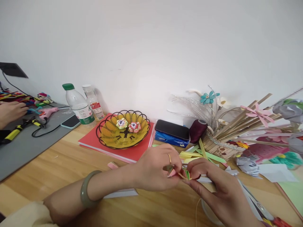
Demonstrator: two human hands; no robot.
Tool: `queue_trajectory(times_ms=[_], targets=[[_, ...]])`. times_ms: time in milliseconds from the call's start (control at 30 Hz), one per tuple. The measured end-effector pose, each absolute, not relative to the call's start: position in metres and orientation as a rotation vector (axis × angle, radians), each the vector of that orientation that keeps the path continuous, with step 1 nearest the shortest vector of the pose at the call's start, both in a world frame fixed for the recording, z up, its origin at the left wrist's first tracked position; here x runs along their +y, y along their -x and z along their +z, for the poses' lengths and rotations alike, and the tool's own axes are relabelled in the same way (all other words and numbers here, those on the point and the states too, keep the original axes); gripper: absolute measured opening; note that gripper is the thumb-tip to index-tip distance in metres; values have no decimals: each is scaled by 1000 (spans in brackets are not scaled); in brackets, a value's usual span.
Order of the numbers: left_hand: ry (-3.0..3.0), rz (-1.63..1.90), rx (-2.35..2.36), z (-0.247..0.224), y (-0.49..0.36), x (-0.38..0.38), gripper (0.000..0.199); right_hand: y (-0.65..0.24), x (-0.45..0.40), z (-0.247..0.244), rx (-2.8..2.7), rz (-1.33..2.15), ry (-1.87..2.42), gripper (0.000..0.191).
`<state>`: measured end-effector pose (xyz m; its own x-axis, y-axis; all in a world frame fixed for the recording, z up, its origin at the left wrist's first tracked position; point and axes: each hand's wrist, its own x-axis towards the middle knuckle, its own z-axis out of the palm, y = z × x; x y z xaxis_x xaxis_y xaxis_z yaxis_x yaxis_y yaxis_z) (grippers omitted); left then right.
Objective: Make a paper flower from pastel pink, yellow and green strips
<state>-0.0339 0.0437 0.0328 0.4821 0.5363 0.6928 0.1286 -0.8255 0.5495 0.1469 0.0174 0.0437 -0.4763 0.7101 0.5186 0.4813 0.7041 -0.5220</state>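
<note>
My left hand (pixel 157 167), with a ring on one finger, is closed on small folded paper pieces (pixel 187 174) in pink, green and yellowish tones. From the other side, my right hand (pixel 219 187) pinches the same pieces between thumb and fingers. My fingers cover much of the folded paper, so its full shape is hidden. Just behind my hands lie yellow and green paper strips (pixel 193 154). Below my left forearm are pieces of white paper (pixel 121 193). Scissors (pixel 259 206) with red handles lie beside my right hand.
A yellow woven basket (pixel 106 138) holding two folded paper flowers (pixel 128 125) stands on a red pad (pixel 88 142). Behind are bottles (pixel 79 105), a phone (pixel 172 130) on a blue tissue pack (pixel 170 138), a thread spool (pixel 198 130) and craft flowers (pixel 208 97). Another person's hand (pixel 11 112) is at left.
</note>
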Motion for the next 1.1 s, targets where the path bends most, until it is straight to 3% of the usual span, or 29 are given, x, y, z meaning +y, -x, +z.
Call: queue_trajectory(times_ms=[167,400,1100], targets=[[-1612,772,868,40,34,39,17,-146,20,40,-1965,903,1136,11],[-1225,639,877,42,32,45,22,-140,25,42,-1550,1378,1211,26],[-1129,686,1030,42,31,44,17,-138,24,33,-1559,1432,1179,21]])
